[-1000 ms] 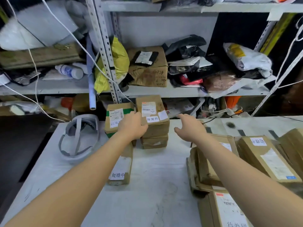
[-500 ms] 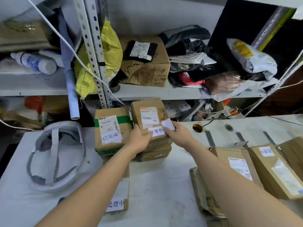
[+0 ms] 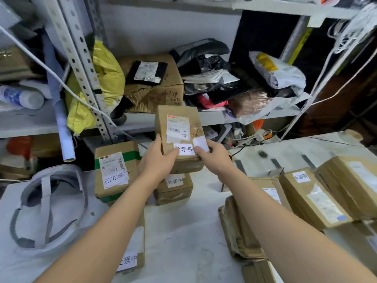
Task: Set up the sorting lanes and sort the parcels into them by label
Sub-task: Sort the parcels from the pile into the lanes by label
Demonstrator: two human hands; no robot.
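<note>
Parcels (image 3: 318,203) lie stacked on the white desk (image 3: 183,242), right and near. One brown parcel (image 3: 179,137) is lifted above another parcel (image 3: 174,187) at the far centre, left hand (image 3: 159,160) and right hand (image 3: 212,156) both clamped on its lower edges.

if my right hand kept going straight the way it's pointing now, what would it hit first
Your right hand points forward and left, and it already grips the brown parcel you're holding with both hands. Past that, probably your left hand on the parcel's other side, though depth is hard to judge.
</note>
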